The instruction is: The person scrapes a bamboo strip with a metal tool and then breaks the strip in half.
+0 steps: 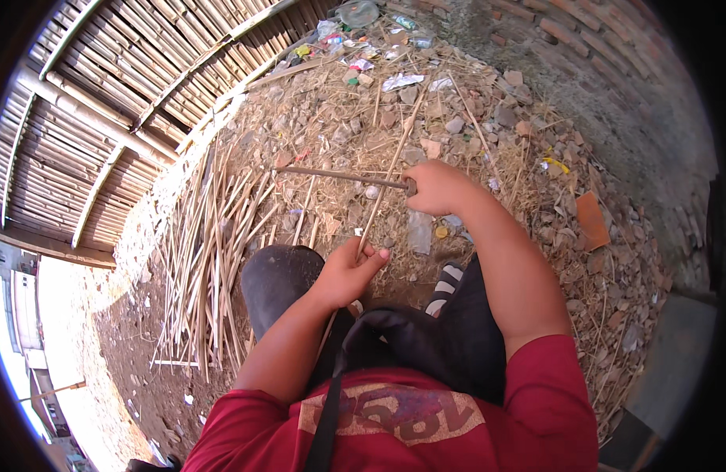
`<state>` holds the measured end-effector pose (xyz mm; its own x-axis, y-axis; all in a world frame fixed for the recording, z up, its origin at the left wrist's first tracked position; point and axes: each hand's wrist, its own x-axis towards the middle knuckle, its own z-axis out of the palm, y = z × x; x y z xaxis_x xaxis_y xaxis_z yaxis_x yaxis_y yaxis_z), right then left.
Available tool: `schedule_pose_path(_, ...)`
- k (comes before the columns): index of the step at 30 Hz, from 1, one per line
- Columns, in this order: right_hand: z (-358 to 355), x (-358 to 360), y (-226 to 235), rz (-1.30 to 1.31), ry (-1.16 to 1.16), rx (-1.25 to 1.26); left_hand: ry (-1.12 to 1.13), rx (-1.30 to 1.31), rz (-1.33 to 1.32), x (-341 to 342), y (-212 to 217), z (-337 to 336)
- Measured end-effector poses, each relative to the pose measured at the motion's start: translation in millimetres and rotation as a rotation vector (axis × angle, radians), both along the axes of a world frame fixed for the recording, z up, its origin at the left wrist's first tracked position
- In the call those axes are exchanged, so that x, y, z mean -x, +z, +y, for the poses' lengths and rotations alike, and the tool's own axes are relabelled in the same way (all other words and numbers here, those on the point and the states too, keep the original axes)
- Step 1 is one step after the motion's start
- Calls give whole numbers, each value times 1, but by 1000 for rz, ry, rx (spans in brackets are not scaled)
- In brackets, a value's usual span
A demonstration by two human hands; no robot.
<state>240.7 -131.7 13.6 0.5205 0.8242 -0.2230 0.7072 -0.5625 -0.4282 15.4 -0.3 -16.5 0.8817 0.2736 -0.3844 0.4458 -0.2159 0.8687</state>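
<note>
My right hand is closed round the handle of a long, narrow-bladed knife, seen nearly edge-on and pointing left. My left hand grips a thin bamboo strip between thumb and fingers. From that hand the strip slants up and away, and its near end runs down beside my leg. In this view the blade crosses the strip; whether they touch I cannot tell. Left of my knee lies a pile of split bamboo strips.
A bamboo-slat wall rises at the left, a brick wall at the right. Rubble and dry straw cover the ground, with plastic litter at the far end. A flat orange-brown brick piece lies right of my arm.
</note>
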Motion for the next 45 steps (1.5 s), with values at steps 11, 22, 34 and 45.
schedule_pose_path(11, -14, -19, 5, 37, -143, -59, -4, -17, -63, 0, -1, 1)
schedule_pose_path(22, -6, -12, 0, 58, -61, -155, -46, 204, -37, 2, 2, 10)
schedule_pose_path(34, 0, 18, 20, -102, 76, 12, 17, 376, 2, 2, 7, 11)
schedule_pose_path(45, -4, 8, 27, -142, 42, 35, 22, 414, -2, -2, 17, 7)
